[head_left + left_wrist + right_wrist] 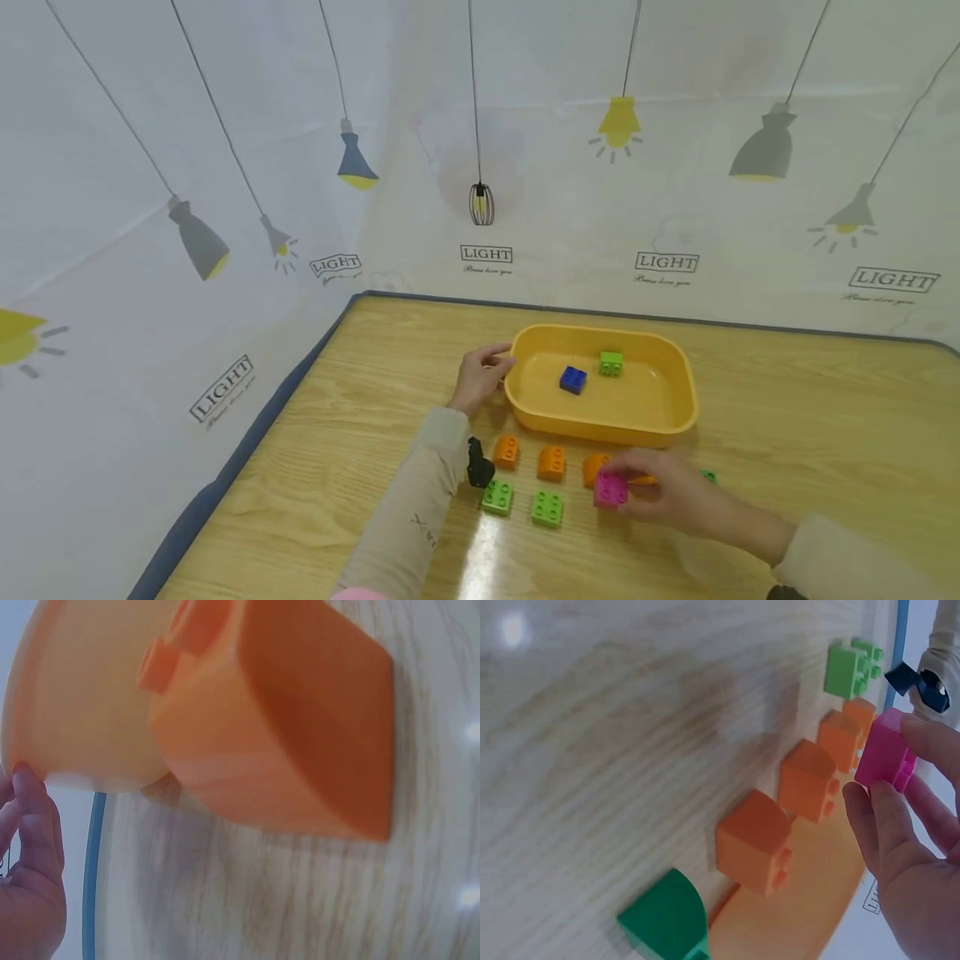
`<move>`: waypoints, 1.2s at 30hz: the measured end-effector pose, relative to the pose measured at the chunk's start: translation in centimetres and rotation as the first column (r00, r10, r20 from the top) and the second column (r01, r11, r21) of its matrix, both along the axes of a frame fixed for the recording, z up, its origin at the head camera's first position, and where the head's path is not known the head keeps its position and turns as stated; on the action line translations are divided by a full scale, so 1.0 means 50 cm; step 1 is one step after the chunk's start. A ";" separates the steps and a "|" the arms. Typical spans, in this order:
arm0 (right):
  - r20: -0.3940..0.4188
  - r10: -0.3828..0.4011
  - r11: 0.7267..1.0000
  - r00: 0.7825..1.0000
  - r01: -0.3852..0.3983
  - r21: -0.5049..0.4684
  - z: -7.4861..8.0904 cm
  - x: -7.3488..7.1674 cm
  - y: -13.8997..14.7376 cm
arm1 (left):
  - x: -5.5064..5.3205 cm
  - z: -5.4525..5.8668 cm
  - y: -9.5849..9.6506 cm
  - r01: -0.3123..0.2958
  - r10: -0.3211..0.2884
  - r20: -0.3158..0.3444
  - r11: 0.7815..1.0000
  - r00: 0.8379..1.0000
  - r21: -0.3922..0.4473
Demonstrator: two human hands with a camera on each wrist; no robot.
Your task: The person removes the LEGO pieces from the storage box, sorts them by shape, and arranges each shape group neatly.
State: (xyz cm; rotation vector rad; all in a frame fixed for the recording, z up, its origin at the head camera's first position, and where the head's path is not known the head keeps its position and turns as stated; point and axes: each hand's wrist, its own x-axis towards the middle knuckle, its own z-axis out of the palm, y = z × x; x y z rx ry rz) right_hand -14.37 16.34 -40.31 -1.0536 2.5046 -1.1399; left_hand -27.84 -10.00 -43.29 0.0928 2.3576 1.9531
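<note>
My right hand [671,492] pinches a pink building block [611,491] between thumb and fingers, above the near row of blocks. The right wrist view shows the pink block [886,750] raised off the table. My left hand [480,379] holds the left rim of a yellow tray [600,427], fingertips at its edge. Inside the tray lie a blue block [573,380] and a light green block [611,364]. A curved orange block [300,727] fills much of the left wrist view, close to the camera.
Curved orange blocks [552,463] line the tray's near side, partly hidden by my right hand. Two light green blocks [547,507] sit closer to me. A dark green block [667,919] stands at the row's right end. Printed cloth walls [562,275] border the wooden table [810,417].
</note>
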 end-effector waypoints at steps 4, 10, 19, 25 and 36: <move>0.103 0.012 1.000 0.995 -0.013 0.007 -0.009 0.008 -0.005 | 0.012 0.024 0.004 -0.011 0.012 0.030 1.000 0.999 -0.019; 0.132 0.021 1.000 0.991 -0.023 0.016 -0.027 0.020 -0.008 | 0.036 0.063 0.008 0.018 -0.017 0.055 1.000 0.998 -0.004; 0.218 -0.028 0.998 0.976 0.017 0.055 -0.054 0.026 -0.017 | 0.011 0.024 0.006 -0.010 0.011 0.035 1.000 0.999 -0.007; 0.253 -0.078 0.995 0.964 0.061 0.075 -0.059 0.030 -0.023 | 0.000 0.005 0.007 -0.028 0.029 0.034 0.999 0.999 -0.034; 0.190 -0.113 0.990 0.975 0.096 0.101 -0.062 0.032 -0.029 | 0.000 0.005 0.007 -0.034 0.035 0.051 0.999 0.998 -0.034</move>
